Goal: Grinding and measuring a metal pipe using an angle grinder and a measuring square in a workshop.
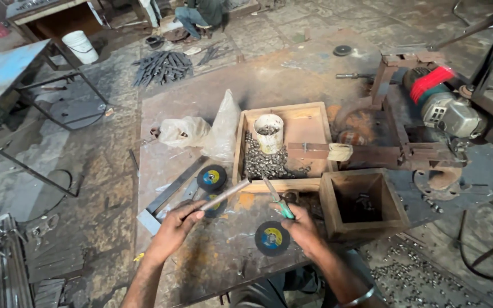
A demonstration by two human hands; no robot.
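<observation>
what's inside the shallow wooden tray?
The wooden tray holds a heap of small metal pieces and a white can with more inside. The heap hides the tray floor beneath it.

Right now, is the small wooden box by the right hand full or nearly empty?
Nearly empty: the small wooden box shows bare inner walls, with only a few small dark pieces at its bottom.
</observation>
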